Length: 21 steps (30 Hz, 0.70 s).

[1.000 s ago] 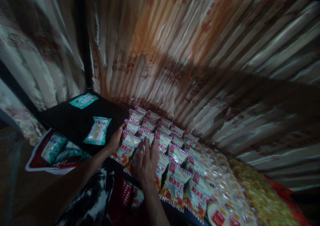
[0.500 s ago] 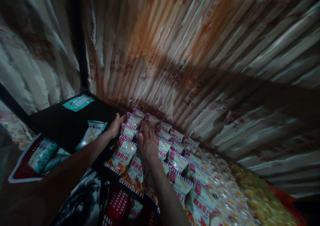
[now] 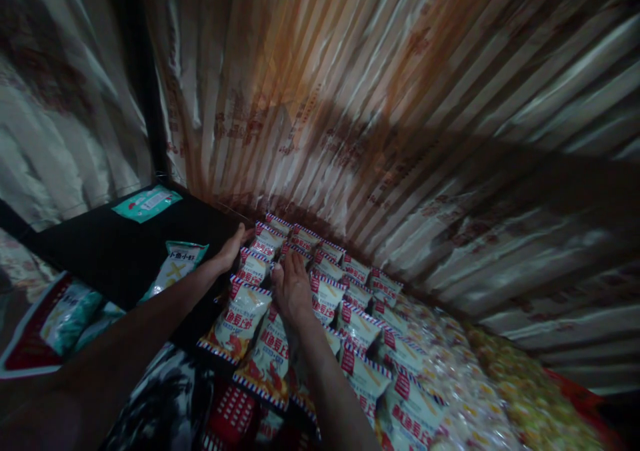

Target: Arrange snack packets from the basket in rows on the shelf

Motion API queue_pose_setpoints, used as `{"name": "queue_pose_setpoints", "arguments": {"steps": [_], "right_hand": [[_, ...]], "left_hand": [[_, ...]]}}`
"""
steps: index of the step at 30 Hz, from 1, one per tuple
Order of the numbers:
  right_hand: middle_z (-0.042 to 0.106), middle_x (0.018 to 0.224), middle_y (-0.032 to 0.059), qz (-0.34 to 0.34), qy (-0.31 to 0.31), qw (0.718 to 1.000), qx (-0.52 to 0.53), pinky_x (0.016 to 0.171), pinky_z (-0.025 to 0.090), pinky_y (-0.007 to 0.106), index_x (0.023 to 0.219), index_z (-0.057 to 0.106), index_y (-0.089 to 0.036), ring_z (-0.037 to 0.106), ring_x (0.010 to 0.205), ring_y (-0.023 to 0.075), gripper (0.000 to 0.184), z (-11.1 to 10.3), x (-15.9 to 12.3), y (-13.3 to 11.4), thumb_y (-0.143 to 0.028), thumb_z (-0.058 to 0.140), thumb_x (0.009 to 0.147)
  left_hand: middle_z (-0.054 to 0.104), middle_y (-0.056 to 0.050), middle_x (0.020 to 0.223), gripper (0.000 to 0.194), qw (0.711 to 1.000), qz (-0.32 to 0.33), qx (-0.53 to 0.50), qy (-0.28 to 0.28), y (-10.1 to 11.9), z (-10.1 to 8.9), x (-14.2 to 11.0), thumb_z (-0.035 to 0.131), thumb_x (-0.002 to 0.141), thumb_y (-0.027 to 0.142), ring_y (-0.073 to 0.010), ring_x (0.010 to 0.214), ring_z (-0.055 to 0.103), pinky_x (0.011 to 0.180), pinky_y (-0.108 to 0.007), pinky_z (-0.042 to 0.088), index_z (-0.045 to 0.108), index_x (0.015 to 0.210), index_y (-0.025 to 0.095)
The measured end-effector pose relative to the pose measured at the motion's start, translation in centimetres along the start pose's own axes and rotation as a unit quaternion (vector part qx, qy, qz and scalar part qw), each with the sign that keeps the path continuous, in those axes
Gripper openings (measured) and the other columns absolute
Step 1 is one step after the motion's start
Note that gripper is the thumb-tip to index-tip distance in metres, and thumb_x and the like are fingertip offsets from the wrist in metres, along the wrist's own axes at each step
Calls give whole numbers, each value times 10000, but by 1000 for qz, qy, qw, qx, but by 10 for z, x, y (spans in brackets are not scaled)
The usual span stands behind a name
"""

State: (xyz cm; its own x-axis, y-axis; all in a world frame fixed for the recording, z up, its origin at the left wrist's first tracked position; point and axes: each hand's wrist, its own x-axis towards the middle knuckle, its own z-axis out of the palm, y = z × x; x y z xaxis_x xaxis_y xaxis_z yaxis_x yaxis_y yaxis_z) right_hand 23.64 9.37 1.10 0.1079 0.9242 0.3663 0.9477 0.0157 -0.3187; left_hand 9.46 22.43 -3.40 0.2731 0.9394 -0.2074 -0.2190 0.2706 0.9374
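Rows of white snack bags [image 3: 243, 318] with red lettering and striped edges stand close together on a black surface. My left hand [image 3: 231, 248] is at the left end of the rows, fingers stretched along the side of the back bags. Over the middle of the rows lies my right hand [image 3: 294, 288], its fingers extended and flat on the bags there. It hides parts of the bags beneath. Neither hand grips a bag. Left of my left forearm lies a green-and-white snack bag [image 3: 175, 264].
A flat teal packet [image 3: 147, 203] lies on the black board [image 3: 85, 244]. Lower left, a red-and-white container [image 3: 27, 344] holds green bags. Clear-wrapped items [image 3: 450, 358] and yellowish ones [image 3: 530, 378] continue rightward. A red basket [image 3: 231, 408] is below; pleated curtain [image 3: 320, 104] hangs behind.
The view has shifted slightly, so the board and left-hand things appear further left. Both hands stay at almost the same places on the bags.
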Motion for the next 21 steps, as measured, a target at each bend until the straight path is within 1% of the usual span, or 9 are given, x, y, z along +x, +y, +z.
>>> {"name": "queue_pose_setpoints", "arguments": {"steps": [3, 6, 9, 12, 14, 17, 19, 21], "right_hand": [[452, 1342, 211, -9, 13, 1000, 9, 1045, 318, 497, 1296, 448, -61, 327, 1314, 269, 478, -1, 5, 5, -326, 277, 936], [470, 1315, 213, -21, 12, 1000, 12, 1042, 317, 513, 1275, 457, -57, 351, 1293, 272, 464, 2, 10, 9, -310, 268, 935], [506, 1261, 221, -21, 2, 1000, 2, 1032, 341, 491, 1268, 452, -26, 390, 1259, 279, 476, 8, 11, 11, -314, 279, 931], [517, 1240, 236, -27, -3, 1000, -4, 1029, 348, 480, 1261, 447, 6, 400, 1246, 284, 493, 14, 9, 12, -316, 281, 928], [503, 1260, 237, -26, 5, 1000, 2, 1029, 343, 493, 1263, 447, 3, 385, 1258, 289, 501, 16, 9, 13, -325, 268, 930], [460, 1312, 240, -15, 16, 1000, 7, 1037, 328, 507, 1289, 423, 0, 336, 1297, 292, 521, 15, 11, 15, -341, 260, 930], [433, 1336, 247, -9, 17, 1000, -4, 1055, 307, 497, 1302, 405, 15, 297, 1322, 289, 527, 13, 13, 16, -329, 264, 929], [431, 1337, 249, -10, 11, 1000, -19, 1069, 292, 480, 1305, 400, 27, 287, 1327, 289, 521, 11, 16, 16, -310, 275, 928]], "left_hand": [[614, -108, 1216, 637, 1000, -9, -20, 11, 11, 3, 9, 271, 873, 621, -229, 1217, 497, 1056, -359, 321, 618, 1139, 157], [650, -115, 1155, 641, 999, -34, -22, 11, 19, 10, 16, 299, 853, 648, -242, 1166, 540, 1027, -388, 353, 629, 1107, 160], [676, -119, 1100, 675, 998, -55, -16, -26, 18, 17, 17, 314, 818, 695, -253, 1100, 583, 977, -383, 401, 655, 1034, 155], [689, -119, 1065, 696, 996, -52, -20, -69, 11, 20, 18, 341, 784, 726, -260, 1052, 606, 939, -373, 429, 671, 979, 145], [698, -118, 1038, 691, 995, -48, -16, -84, 8, 19, 20, 404, 744, 741, -266, 1019, 619, 925, -376, 439, 678, 955, 142], [709, -116, 997, 662, 996, -45, 6, -72, 6, 16, 23, 501, 688, 735, -270, 993, 629, 934, -383, 433, 682, 925, 143], [714, -109, 980, 639, 998, -36, 19, -53, 8, 14, 25, 535, 673, 721, -265, 999, 626, 950, -378, 421, 681, 913, 147], [720, -98, 951, 615, 998, -39, 22, -55, 10, 15, 26, 555, 669, 706, -264, 975, 635, 932, -378, 434, 679, 907, 153]]}}
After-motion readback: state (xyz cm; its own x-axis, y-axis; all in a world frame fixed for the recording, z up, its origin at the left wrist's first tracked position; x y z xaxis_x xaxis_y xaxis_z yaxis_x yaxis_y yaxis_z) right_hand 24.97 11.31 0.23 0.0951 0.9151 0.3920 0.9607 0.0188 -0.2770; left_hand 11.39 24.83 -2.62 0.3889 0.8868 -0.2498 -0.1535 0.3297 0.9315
